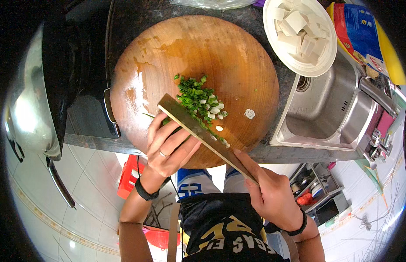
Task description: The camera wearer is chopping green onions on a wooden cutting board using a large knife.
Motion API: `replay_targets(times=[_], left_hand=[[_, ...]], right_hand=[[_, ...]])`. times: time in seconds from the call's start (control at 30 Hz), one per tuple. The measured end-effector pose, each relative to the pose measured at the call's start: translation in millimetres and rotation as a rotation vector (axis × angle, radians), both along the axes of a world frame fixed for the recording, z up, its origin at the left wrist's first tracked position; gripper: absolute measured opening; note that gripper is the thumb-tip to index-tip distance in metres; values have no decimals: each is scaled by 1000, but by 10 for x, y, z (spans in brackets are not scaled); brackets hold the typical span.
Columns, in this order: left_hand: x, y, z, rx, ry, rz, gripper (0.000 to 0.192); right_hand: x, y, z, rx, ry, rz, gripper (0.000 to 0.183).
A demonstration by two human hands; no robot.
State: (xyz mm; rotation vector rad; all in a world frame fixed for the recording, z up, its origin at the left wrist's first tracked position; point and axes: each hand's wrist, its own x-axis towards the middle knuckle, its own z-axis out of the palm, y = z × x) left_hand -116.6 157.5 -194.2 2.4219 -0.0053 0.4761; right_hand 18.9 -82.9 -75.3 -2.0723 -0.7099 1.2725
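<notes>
A large round wooden chopping board [252, 68] lies before me on the counter. My right hand [271, 193] grips a cleaver [203, 132], its index finger stretched along the blade. The blade slants across the lower middle of the board, edge hidden from above. My left hand [171, 144] rests against the near side of the blade, fingers bent over scallion greens [165, 121] that show between them; most of that bunch is hidden. Beyond the blade lies a heap of chopped scallions [194, 93], with white pieces [219, 128] nearer me and bits stuck along the blade.
A white bowl of tofu cubes [294, 24] overlaps the corner of a steel sink [324, 108] at the right. Behind it lies a blue and yellow package [363, 36]. At the left a metal wok [35, 108] stands on the stove, its handle [60, 183] jutting past the counter edge.
</notes>
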Motion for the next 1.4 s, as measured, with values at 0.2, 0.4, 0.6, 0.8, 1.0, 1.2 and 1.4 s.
replay_targets(times=[0.2,0.4,0.6,0.8,1.0,1.2,1.4], left_hand=[[-179,22,-126,58,15,-8,34],[-153,47,-89,67,11,-4,29],[-193,46,-69,46,33,27,26],[-197,77,-86,19,57,2,26],[-85,59,-31,40,79,6,28],[2,27,-4,-57,62,9,27],[-62,43,-69,10,47,-18,31]], right_hand=[[35,-7,135,-139,75,71,66],[-2,-42,123,-153,56,96,76],[23,-39,130,-147,70,87,79],[28,-17,108,-154,95,80,75],[-47,182,-232,-58,88,-14,65],[-54,229,-351,75,60,-26,76],[-39,23,-185,31,40,17,81]])
